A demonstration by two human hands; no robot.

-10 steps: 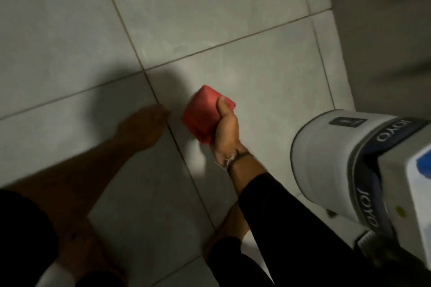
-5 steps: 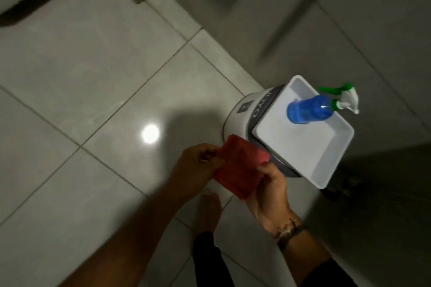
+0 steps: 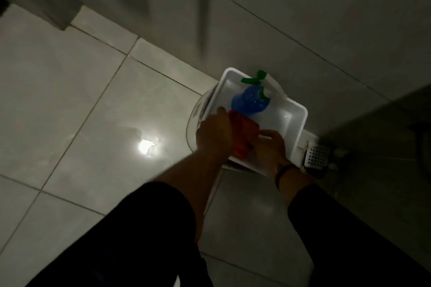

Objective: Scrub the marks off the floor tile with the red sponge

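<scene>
Red sponge (image 3: 242, 135) between both hands

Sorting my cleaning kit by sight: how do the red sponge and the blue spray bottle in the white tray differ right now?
The red sponge is flat and soft-looking; the blue spray bottle is rounded, with a green and white trigger head. The sponge is held between the left hand and right hand; the bottle lies untouched on its side. Both are over the white tray.
</scene>
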